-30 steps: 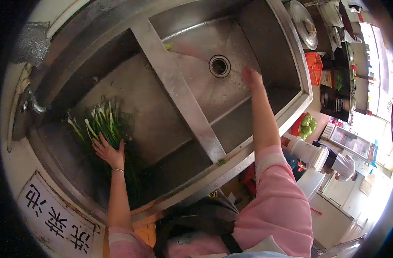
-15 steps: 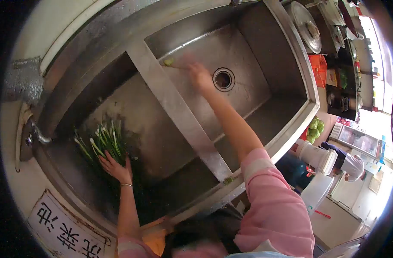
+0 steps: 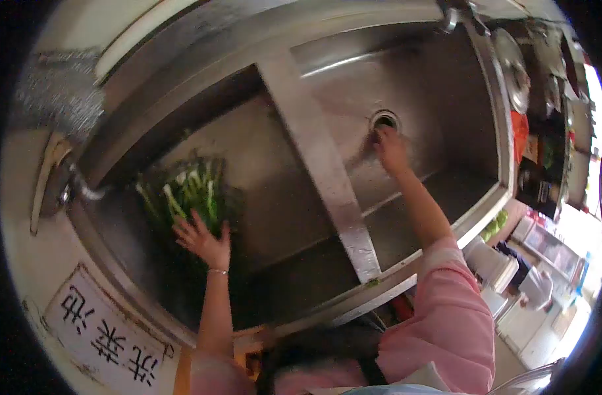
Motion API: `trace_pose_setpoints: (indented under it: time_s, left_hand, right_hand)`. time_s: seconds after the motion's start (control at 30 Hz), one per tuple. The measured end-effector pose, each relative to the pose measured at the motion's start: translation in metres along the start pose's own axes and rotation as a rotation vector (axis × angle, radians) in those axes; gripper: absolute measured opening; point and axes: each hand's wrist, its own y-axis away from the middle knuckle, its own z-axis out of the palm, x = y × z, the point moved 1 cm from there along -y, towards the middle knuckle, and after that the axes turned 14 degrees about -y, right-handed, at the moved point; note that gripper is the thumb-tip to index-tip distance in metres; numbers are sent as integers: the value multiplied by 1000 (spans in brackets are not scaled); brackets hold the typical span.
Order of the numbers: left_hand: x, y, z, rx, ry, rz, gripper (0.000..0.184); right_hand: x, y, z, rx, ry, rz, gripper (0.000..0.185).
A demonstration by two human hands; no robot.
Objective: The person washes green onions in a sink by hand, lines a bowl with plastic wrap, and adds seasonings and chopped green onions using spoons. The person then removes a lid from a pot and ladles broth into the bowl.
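Note:
My left hand (image 3: 204,243), with a bracelet at the wrist, rests with fingers spread on a bunch of green onions (image 3: 199,191) in the left sink basin (image 3: 261,158). The onions' white ends point toward the back of the sink. Over in the right basin (image 3: 334,92), my right hand (image 3: 392,151) is at the near edge of the round drain (image 3: 385,121), fingers bent together and pointing down. What its fingertips hold, if anything, is too small to make out.
A metal divider (image 3: 320,171) separates the basins. One faucet (image 3: 80,185) is at the left wall, another (image 3: 453,16) at the top right. A sign (image 3: 106,332) lies at lower left. Beyond the sink are a white bucket (image 3: 492,263) and another person (image 3: 536,288).
My right hand went from the right side of the right basin to its left part, then back to the drain. The green scrap by the divider no longer shows. My left hand stays on the onions.

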Motion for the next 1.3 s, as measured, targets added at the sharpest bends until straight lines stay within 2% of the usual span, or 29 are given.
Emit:
trace_pose_setpoints:
  time_s: [0.07,0.1,0.2,0.27,0.3,0.37,0.4,0.43,0.47,0.5,0.53,0.6,0.63,0.67,0.7,0.73,0.77,0.87,0.9,0.93,0.97,1.0,1.03,1.07,1.1,1.13,1.2,1.27,1.3]
  left_hand:
    - [3,-2,-14,1,13,44,74]
    - [2,-5,-26,18,13,64,71]
    - [-25,-18,-38,2,-31,14,65]
    - [-44,-27,-29,200,355,-36,65]
    - [-53,-31,-24,197,347,-49,65]
    - [-68,-39,-9,62,377,-212,74]
    - [-71,-41,7,19,462,-242,79]
    - [-71,-38,22,25,466,-245,79]
    - [-69,-36,37,-26,402,-272,81]
    - [-66,-40,46,-71,340,-295,83]
    - [-59,-40,45,-86,368,-345,84]
    - [-47,-28,64,-72,352,-391,82]
    - [-41,-24,71,-56,332,-442,80]
    - [-34,-19,64,-109,379,-499,72]
    - [-38,-17,71,-105,379,-493,72]
    - [-41,-12,82,-103,352,-501,70]
    - [-45,-6,93,-106,324,-512,67]
    - [-91,-17,122,-200,434,-427,64]
    - [-87,-20,115,-200,444,-429,64]
    - [-77,-25,98,-39,501,-465,62]
    - [-66,-28,87,125,554,-502,60]
    - [-50,-24,88,149,503,-497,52]
    - [-52,-23,90,146,505,-498,52]
    - [-56,-22,92,112,449,-419,50]
    - [-60,-23,94,82,391,-341,48]
    - [-67,-24,95,83,390,-348,48]
    - [-85,-30,93,54,528,-372,44]
    - [-91,-33,84,35,596,-385,42]
    - [-87,-34,76,12,633,-305,38]
  right_hand:
    - [19,7,-1,112,-10,-65,42]
    - [13,2,-5,182,-269,142,38]
    - [-93,-1,-66,389,-632,72,35]
    - [-155,-1,-109,499,-816,-60,30]
    - [-198,9,-126,547,-890,-158,29]
    - [-268,35,-135,436,-1157,-189,27]
    - [-305,48,-131,294,-1260,-178,25]
    - [-335,59,-111,122,-1264,-18,25]
    - [-360,63,-82,-28,-1348,14,33]
    - [-378,66,-34,-99,-1452,99,49]
    - [-388,65,24,-51,-1376,169,69]
    - [-400,58,116,-132,-1361,346,84]
    - [-410,57,133,-124,-1366,347,84]
    - [-419,55,146,-139,-1170,303,87]
    - [-426,54,155,-154,-974,261,91]
    - [-424,48,138,-355,-957,307,85]
    - [-406,36,141,-356,-955,312,85]
    - [-373,4,154,-552,-680,54,71]
    - [-373,8,152,-242,-812,107,64]
    - [-373,12,149,77,-933,154,57]
    - [-380,22,150,81,-929,146,57]
    - [-390,36,154,60,-847,18,55]
    - [-396,46,155,37,-762,-103,52]
    - [-388,38,158,-330,-752,43,54]
    - [-374,35,168,-331,-749,40,54]
    - [-368,32,174,-262,-228,-198,54]
    - [-373,37,183,-181,290,-423,55]
    - [-403,45,142,81,-804,81,56]
    - [-398,47,151,78,-804,80,56]
